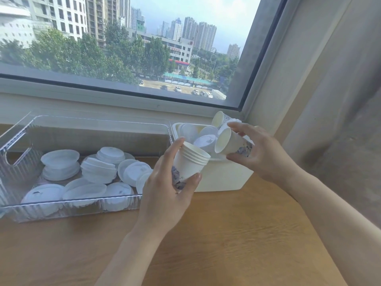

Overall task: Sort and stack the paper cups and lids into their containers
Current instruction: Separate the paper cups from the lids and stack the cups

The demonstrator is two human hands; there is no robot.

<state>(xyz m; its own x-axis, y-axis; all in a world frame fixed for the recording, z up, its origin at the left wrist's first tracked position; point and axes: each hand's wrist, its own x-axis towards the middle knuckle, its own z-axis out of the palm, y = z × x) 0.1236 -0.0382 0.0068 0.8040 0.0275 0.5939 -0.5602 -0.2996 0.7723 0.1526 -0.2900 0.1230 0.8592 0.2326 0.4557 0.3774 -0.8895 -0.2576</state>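
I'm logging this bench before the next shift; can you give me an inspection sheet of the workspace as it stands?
Surface: wooden table, bare in front.
Job's things: clear tray holding loose and stacked white lids; white bin with mixed lids and a cup; nested cup stack; single cup, tilted.
Clutter: nothing seen.
Grippers: left hand grips the nested cup stack; right hand holds the single cup, mouth toward the stack.
Cables: nothing seen.
Surroundings: window behind, curtain at right.
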